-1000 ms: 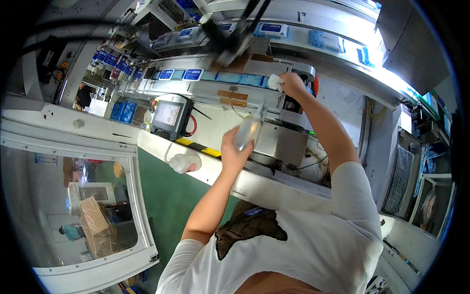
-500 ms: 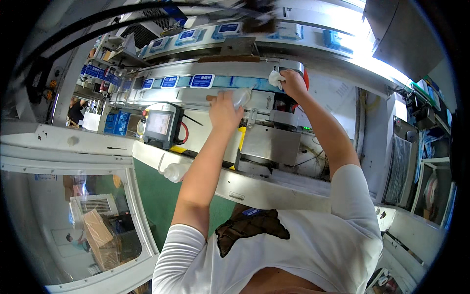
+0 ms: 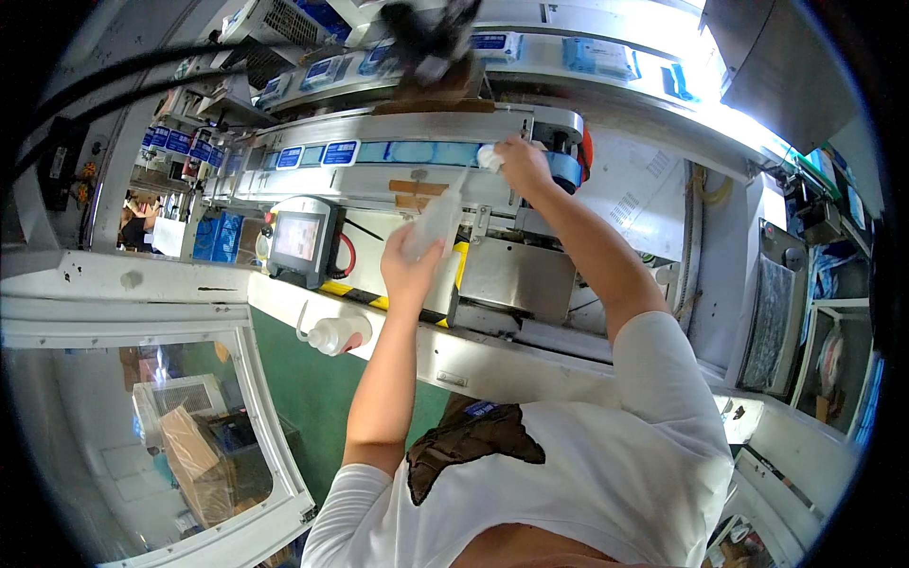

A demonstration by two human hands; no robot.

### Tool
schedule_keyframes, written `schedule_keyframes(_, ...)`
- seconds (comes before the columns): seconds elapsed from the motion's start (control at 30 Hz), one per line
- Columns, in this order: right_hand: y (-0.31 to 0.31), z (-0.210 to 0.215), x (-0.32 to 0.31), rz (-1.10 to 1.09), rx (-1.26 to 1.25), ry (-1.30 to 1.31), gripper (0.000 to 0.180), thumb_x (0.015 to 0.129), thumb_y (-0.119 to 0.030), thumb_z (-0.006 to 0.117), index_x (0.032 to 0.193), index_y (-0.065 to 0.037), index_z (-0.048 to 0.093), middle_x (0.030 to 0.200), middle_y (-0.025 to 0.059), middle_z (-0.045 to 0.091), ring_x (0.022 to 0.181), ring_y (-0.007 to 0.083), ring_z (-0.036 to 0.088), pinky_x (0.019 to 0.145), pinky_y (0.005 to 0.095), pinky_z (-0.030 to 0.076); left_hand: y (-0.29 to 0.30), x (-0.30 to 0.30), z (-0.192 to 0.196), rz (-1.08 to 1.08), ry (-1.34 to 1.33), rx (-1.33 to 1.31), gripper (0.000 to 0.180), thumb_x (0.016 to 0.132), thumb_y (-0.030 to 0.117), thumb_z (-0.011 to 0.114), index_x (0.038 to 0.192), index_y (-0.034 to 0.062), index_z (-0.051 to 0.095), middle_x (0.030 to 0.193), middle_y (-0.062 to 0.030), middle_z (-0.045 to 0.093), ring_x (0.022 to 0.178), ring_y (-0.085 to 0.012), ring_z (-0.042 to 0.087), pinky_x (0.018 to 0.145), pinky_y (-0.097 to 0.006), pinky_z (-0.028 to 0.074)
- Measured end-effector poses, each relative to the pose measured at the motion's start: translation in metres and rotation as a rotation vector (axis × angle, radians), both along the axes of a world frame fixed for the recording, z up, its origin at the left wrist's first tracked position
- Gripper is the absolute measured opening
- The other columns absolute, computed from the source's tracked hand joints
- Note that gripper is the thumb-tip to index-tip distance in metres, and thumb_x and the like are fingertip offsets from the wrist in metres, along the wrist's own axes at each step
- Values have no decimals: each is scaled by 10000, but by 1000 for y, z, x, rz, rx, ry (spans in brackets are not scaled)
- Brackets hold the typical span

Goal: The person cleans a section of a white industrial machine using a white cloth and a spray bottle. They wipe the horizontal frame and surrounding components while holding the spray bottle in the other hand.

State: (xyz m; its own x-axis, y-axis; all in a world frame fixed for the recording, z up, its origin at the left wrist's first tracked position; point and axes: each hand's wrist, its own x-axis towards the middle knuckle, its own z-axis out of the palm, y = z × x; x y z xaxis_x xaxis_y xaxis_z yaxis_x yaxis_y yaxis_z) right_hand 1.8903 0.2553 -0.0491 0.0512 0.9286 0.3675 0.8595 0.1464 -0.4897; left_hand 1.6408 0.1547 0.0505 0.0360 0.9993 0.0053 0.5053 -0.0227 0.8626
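Note:
My left hand [image 3: 409,272] is wrapped round a translucent squeeze bottle [image 3: 437,225], its thin nozzle pointing up at the near edge of a blue conveyor belt [image 3: 412,152]. A wad of white cloth [image 3: 490,158] is pinched in my right hand [image 3: 524,167], pressed against the belt close to its right end. Farther left on the belt lie two blue-and-white labels, the nearer one [image 3: 341,152] wider in view. The fingertips on the cloth are partly hidden.
A touch-screen panel [image 3: 297,239] stands left of my left forearm. Below it, another squeeze bottle [image 3: 337,335] rests on the white ledge. Wrapped packs [image 3: 599,58] line a conveyor behind. A blurred dark machine part [image 3: 431,62] hangs over it. A red knob [image 3: 586,154] sits at the belt's end.
My right hand and the cloth have moved left along the belt. My left hand has come nearer, the bottle more upright. Belt labels have shifted left; the packs behind have moved right.

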Motion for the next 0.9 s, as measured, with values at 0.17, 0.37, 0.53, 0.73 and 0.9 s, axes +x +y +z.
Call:
schedule_keyframes(0.17, -3, 15, 29, -71, -47, -62, 189, 745, -107, 581, 921, -74, 642, 906, 150, 599, 868, 351, 606, 754, 420, 495, -68, -48, -14, 146, -1321, -640, 551, 769, 240, 692, 1243, 77, 462, 1166, -129, 557, 1082, -259, 545, 904, -453, 464)
schedule_keyframes(0.37, -19, 38, 61, -14, 0, -20, 137, 741, -154, 594, 834, -67, 644, 891, 159, 626, 856, 343, 618, 739, 426, 503, -128, -82, -25, 94, -1377, -540, 618, 763, 180, 684, 1288, 81, 374, 1199, -97, 508, 1119, -274, 512, 940, -446, 439)
schedule_keyframes(0.53, -12, 26, 15, -73, -61, -66, 132, 742, -85, 577, 854, -58, 642, 927, 156, 625, 880, 340, 626, 732, 429, 510, -138, -83, -30, 165, -1116, -345, 618, 750, 22, 675, 1265, 119, 346, 1168, -81, 516, 1077, -229, 521, 969, -394, 412)
schedule_keyframes(0.73, 18, 19, -12, -143, -135, -72, 204, 746, -105, 620, 946, -84, 654, 970, 134, 599, 944, 328, 600, 797, 405, 499, -149, -86, -40, 167, -837, -157, 660, 705, -124, 653, 1233, 101, 326, 1179, -70, 506, 1095, -195, 499, 976, -344, 384)
schedule_keyframes(0.9, 18, 21, -7, 109, -240, -134, 217, 707, -80, 629, 923, -73, 659, 993, 149, 619, 909, 339, 617, 765, 419, 508, -160, -95, -50, 170, -655, -59, 693, 669, -140, 671, 1224, 86, 320, 1210, -78, 471, 1142, -196, 457, 983, -338, 366)
